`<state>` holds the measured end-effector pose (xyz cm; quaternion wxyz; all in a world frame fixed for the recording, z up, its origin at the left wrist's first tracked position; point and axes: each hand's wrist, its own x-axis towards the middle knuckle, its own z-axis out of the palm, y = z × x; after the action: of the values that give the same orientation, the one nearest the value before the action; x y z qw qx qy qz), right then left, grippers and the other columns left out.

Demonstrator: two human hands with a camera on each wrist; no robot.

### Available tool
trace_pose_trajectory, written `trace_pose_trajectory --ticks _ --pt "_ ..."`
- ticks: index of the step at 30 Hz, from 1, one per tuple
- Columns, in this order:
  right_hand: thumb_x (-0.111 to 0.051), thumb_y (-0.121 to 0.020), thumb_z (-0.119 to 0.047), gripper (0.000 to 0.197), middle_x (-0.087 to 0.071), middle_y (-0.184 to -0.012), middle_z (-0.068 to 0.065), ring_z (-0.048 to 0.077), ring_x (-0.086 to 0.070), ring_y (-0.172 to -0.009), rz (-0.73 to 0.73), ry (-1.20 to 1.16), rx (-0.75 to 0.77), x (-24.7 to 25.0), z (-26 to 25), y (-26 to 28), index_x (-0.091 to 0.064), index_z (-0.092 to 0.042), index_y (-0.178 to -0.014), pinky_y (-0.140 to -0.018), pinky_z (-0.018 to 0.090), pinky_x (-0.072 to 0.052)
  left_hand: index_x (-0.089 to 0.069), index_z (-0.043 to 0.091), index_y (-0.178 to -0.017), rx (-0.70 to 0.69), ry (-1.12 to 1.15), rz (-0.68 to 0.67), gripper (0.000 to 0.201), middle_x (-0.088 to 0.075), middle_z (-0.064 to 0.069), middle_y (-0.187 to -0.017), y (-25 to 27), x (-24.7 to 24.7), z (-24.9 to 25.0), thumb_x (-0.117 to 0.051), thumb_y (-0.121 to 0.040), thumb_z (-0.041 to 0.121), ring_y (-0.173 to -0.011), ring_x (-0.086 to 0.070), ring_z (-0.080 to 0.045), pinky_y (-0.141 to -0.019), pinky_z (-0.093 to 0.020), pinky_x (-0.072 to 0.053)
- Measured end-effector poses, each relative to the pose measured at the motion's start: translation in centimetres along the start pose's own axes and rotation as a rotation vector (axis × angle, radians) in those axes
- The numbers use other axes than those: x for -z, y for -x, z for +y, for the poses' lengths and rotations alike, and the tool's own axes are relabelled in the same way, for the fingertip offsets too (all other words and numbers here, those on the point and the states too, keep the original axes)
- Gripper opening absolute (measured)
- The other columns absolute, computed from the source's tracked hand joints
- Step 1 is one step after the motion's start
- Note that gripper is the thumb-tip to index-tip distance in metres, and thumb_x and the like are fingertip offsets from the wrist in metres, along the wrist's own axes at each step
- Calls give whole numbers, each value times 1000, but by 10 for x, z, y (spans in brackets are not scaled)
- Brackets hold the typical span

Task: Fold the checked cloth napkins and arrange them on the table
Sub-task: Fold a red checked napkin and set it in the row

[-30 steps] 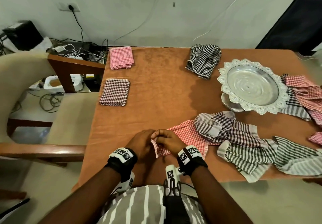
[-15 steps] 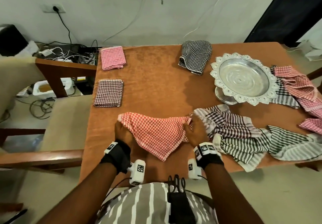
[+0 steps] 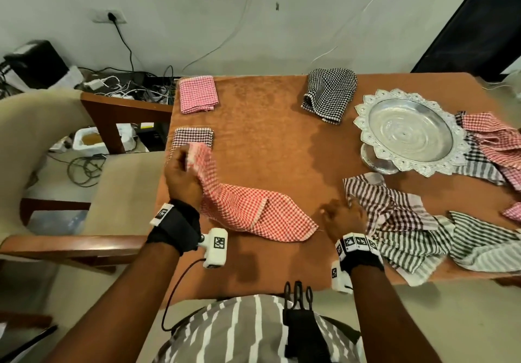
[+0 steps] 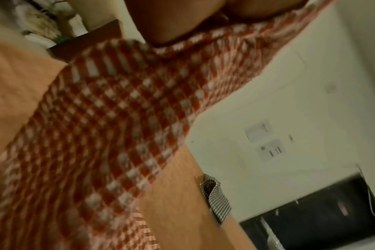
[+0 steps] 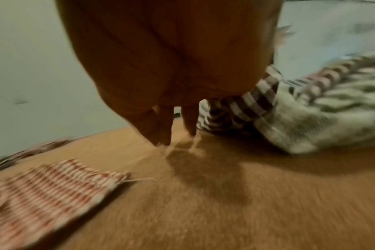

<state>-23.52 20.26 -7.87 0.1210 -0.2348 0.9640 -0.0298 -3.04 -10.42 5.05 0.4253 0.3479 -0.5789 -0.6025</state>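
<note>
A red checked napkin [image 3: 253, 213] lies crumpled across the near part of the brown table [image 3: 267, 142]. My left hand [image 3: 186, 162] pinches one of its corners and holds that corner raised at the table's left edge, just in front of a folded dark maroon napkin [image 3: 193, 136]. Up close the cloth [image 4: 109, 128] hangs from my left hand [image 4: 182, 28]. My right hand [image 3: 335, 216] holds nothing, its fingers [image 5: 161, 132] pointing down at the bare table between the red napkin's right tip [image 5: 54, 186] and a brown striped cloth [image 3: 389, 207]. A folded pink napkin [image 3: 198, 94] sits far left.
A loosely folded black checked napkin [image 3: 328, 91] lies at the far middle. A silver footed tray [image 3: 408, 134] stands at the right, with several unfolded cloths [image 3: 479, 238] heaped around it. An armchair [image 3: 118, 182] stands against the table's left edge.
Both hands held the red napkin stretched between two corners. Now the right hand has let go and rests beside it, while the left hand has carried its corner farther away and left.
</note>
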Motion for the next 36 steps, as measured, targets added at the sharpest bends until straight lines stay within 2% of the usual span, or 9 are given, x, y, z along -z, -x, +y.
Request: trace_pose_trajectory --ticks 2,5,8,12,16,21,27,32,36 --pt "-20 -85 -61 65 -59 -140 0 39 -34 -143 -167 87 -210 -10 20 -6 -64 -35 -125 -119 62 -18 -64 11 -99 -63 -167 -182 10 -69 -1 -92 11 -8 0 -65 -90 7 -85 -66 -7 -80 -30 -56" --pt "-42 -86 -60 59 -56 -143 10 40 -30 -144 -82 -24 -404 16 8 -9 -66 -20 -123 -120 59 -16 -67 18 -92 -41 -316 -356 12 -71 2 -88 31 -22 -7 -72 -86 9 -81 -68 -13 -76 -37 -59" --pt "-56 -83 -66 59 -67 -130 7 28 -54 -128 59 -439 -45 60 -51 12 -68 -27 -125 -111 46 -41 -67 23 -88 -103 -513 -483 13 -69 6 -87 49 -36 -14 -77 -81 20 -78 -64 -10 -71 -29 -53" --pt "-78 -84 -48 55 -69 -127 -9 7 -62 -122 -344 -1102 429 97 -130 53 -64 -25 -132 -107 32 -48 -63 18 -86 -163 -553 -603 13 -65 1 -85 62 -56 -5 -71 -76 15 -78 -61 -13 -70 -31 -51" --pt "-78 -87 -23 31 -75 -113 -10 7 -68 -111 -224 -1001 530 119 -122 47 -74 -24 -118 -101 36 -53 -63 21 -98 -248 -599 -700 25 -64 5 -92 44 -45 4 -79 -79 23 -82 -59 -2 -71 -18 -46" --pt "-65 -87 6 36 -77 -90 -16 2 -71 -88 76 -1065 347 152 -82 36 -77 -27 -93 -83 23 -53 -70 26 -107 -320 -938 -931 18 -72 9 -97 13 -10 16 -66 -92 37 -86 -64 -7 -78 -35 -54" --pt "-60 -80 1 32 -76 -94 1 24 -68 -90 309 -450 345 175 -74 39 -77 -24 -93 -82 35 -52 -51 12 -102 -317 -510 -651 12 -68 3 -75 9 -12 52 -44 -106 20 -77 -70 -13 -77 -35 -55" --pt "-59 -84 -2 29 -70 -94 -16 -3 -63 -84 176 -688 520 174 -127 53 -75 -24 -97 -81 13 -50 -51 12 -119 -326 -459 -854 24 -68 -1 -96 37 -51 57 -60 -99 24 -89 -69 -11 -81 -38 -57" --pt "-75 -87 -16 30 -66 -108 -11 1 -65 -90 187 -800 450 169 -133 55 -66 -17 -115 -76 1 -42 -44 18 -137 -268 -455 -903 52 -66 -1 -110 51 -53 35 -70 -92 26 -104 -65 -10 -94 -34 -54"
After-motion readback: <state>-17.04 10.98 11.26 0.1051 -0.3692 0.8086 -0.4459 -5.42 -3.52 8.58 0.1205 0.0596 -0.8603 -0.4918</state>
